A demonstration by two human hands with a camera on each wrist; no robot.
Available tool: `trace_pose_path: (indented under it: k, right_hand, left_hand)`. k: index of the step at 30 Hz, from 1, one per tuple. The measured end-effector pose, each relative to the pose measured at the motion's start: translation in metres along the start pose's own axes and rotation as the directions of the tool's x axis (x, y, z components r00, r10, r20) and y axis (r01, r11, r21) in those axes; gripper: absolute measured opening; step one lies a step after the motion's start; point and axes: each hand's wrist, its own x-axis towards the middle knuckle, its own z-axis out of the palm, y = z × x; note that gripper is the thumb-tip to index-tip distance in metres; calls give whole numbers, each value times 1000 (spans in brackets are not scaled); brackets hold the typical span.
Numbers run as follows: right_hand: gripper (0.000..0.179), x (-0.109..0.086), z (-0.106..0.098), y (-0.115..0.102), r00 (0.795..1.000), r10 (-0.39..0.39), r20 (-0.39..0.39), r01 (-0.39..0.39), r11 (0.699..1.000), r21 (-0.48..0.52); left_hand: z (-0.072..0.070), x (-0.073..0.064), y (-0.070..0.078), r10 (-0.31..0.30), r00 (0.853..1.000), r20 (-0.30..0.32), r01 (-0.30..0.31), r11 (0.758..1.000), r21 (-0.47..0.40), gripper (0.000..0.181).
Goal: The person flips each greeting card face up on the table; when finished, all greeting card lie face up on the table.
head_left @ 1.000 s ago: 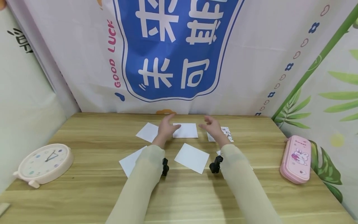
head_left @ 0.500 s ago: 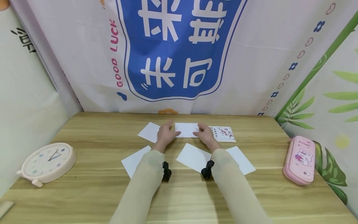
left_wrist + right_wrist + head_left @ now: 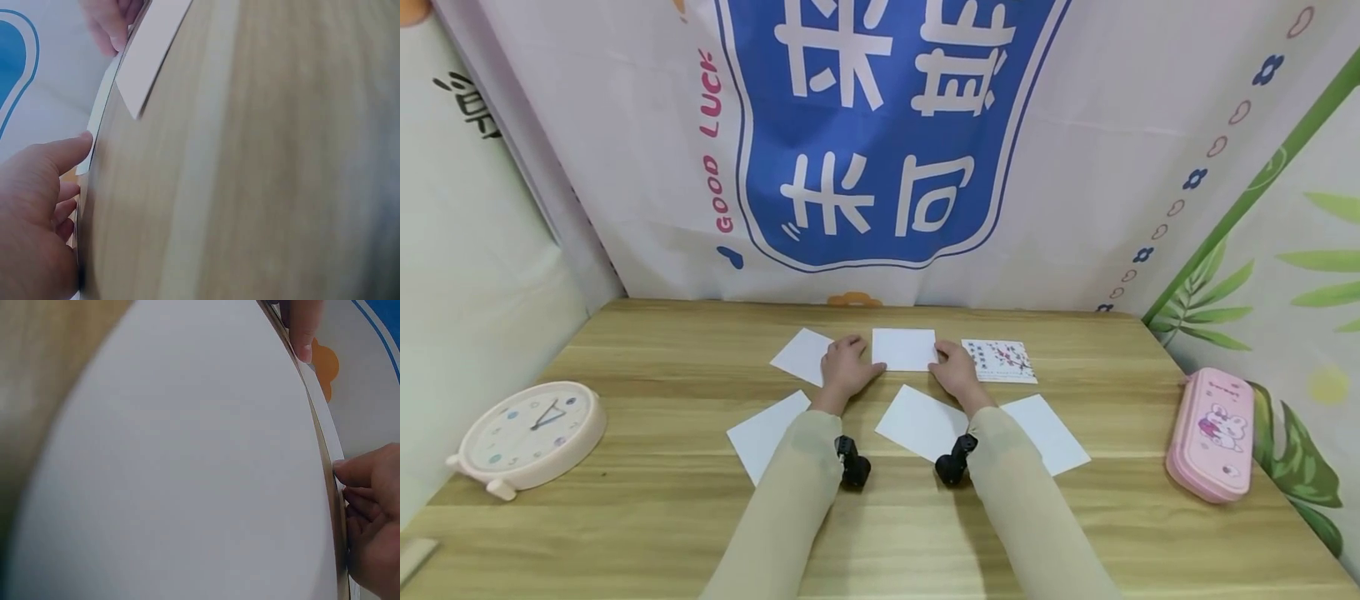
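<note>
A blank white card (image 3: 904, 349) lies at the back middle of the wooden table, between both hands. My left hand (image 3: 848, 371) is at its left side, thumb tip right at the near left corner, the other fingers loosely bent beside the card. On the opposite side, my right hand (image 3: 955, 369) has its thumb at the near right corner and its fingertips along the right edge. In the left wrist view the left thumb (image 3: 75, 150) overlaps the card's end. The right thumb (image 3: 353, 469) meets the card's edge in the right wrist view.
White cards lie around: one at back left (image 3: 802, 356), one at front left (image 3: 766, 429), one at front middle (image 3: 919, 423), one at front right (image 3: 1048, 435). A floral card (image 3: 1003, 360) lies right of the middle one. A clock (image 3: 531, 433) and pink pencil case (image 3: 1213, 433) flank them.
Both hands have come down from above the table to the white card's sides. My right hand has moved left, off the floral card, and its thumb has then shifted slightly outward.
</note>
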Motion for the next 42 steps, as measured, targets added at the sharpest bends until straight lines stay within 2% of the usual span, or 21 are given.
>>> trace_pose_path:
  k: [7,15,24,31,35,39,42]
  right_hand:
    - [45,0,1,3,999,-35,17,36,998,-45]
    - [50,0,1,0,994,-90,69,97,989,-108]
    - [62,0,-2,-4,985,-49,165,76,983,-167]
    - [64,0,-2,-3,980,-40,195,78,979,-189]
    - [64,-2,-3,-3,978,-21,208,62,979,-193]
    - [64,-2,-2,-4,979,-3,203,41,982,-184]
    - [64,-1,0,-5,983,6,185,23,988,-155]
  left_hand:
    - [-1,-2,1,-13,1000,28,12,1000,25,59]
    - [-2,-2,1,-42,997,70,41,999,13,66]
    - [-6,-2,2,-34,996,87,39,997,-60,68]
    - [-9,1,0,-53,994,99,65,990,-125,56]
    - [-9,1,0,-79,994,81,93,979,-182,46]
    - [-7,1,0,-117,993,24,119,964,-240,42]
    - [-6,1,1,-167,986,-27,149,932,-332,35]
